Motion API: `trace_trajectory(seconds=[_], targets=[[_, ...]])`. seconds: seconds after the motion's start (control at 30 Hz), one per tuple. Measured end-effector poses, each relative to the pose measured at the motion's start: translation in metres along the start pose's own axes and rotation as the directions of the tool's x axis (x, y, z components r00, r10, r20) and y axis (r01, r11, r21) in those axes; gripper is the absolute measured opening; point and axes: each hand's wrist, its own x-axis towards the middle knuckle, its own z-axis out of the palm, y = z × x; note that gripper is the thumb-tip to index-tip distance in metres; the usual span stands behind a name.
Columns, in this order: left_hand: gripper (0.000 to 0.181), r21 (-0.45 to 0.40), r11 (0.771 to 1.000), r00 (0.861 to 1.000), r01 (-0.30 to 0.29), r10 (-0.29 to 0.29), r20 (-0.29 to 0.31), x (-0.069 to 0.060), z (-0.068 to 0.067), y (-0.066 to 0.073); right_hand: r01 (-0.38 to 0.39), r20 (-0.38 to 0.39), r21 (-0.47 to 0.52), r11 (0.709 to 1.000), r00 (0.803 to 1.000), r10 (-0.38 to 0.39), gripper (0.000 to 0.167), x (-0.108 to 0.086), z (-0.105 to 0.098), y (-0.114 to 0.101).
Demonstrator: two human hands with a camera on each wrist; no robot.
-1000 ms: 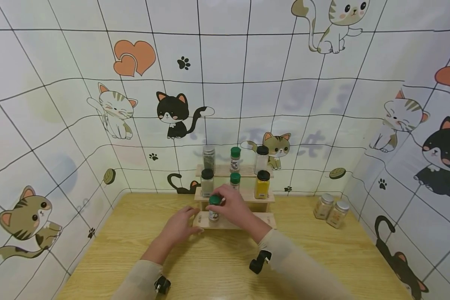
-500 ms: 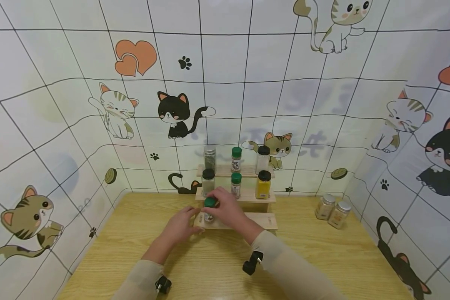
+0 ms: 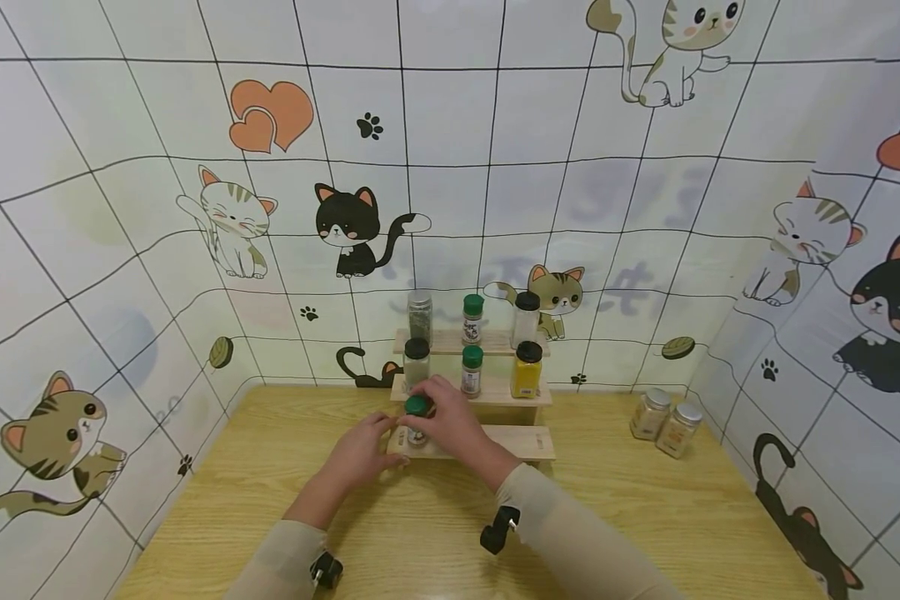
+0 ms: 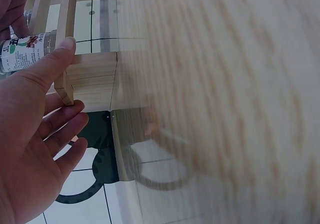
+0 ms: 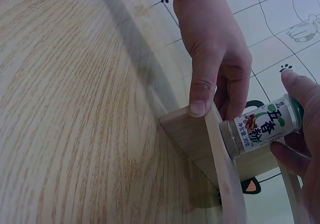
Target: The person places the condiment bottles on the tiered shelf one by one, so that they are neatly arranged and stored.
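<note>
My right hand (image 3: pixel 456 423) holds a green-capped spice jar (image 5: pixel 261 128) by its cap, fingers and thumb around it. The jar stands upright at the left end of the lowest step of a three-tier wooden spice rack (image 3: pixel 495 437). Its base meets the board in the right wrist view. My left hand (image 4: pixel 37 119) pinches the left end of that same step, thumb on the board's upper face and fingers at its underside. Behind the held jar, a black-capped jar (image 3: pixel 416 363), a green-capped jar (image 3: pixel 472 375) and a yellow jar (image 3: pixel 527 377) stand on the middle step.
On the top step are a clear jar (image 3: pixel 420 317) with dark contents, a green-capped jar (image 3: pixel 472 325) and a black-capped jar (image 3: pixel 526 321). Two silver-lidded jars (image 3: pixel 677 430) stand on the wooden table (image 3: pixel 607 500) to the right. A cat-patterned wall sheet (image 3: pixel 450 200) encloses the back and sides.
My right hand has slid the green-capped jar a little left along the lowest step, mostly in the first half second. My left hand stays on the rack's end.
</note>
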Motion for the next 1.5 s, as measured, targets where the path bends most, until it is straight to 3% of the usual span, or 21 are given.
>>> trace_trajectory(seconds=[0.43,0.83,1.03,1.27,1.5], targets=[[0.073,-0.01,1.0,1.0,-0.006,0.006,-0.008,0.0,0.001,-0.001,-0.056,0.01,0.027,0.998,0.998,0.056,0.055,-0.008,-0.011,-0.003],[0.074,-0.004,1.0,1.0,0.026,-0.026,0.006,0.001,0.006,-0.006,-0.035,0.007,0.037,0.999,0.999,0.035,0.045,-0.033,-0.048,0.005],[0.076,-0.014,1.0,1.0,0.004,-0.004,-0.003,0.003,0.006,-0.005,-0.02,-0.008,0.014,1.0,1.0,0.02,0.043,-0.05,-0.075,0.014],[0.075,-0.005,1.0,1.0,-0.007,0.007,-0.011,0.003,0.003,-0.002,-0.059,-0.057,-0.025,0.998,0.997,0.058,0.043,-0.075,-0.11,0.036],[0.075,-0.002,1.0,1.0,0.008,-0.008,-0.002,0.002,0.005,-0.004,-0.018,-0.14,-0.089,0.996,0.99,0.006,0.042,-0.099,-0.144,0.057]])
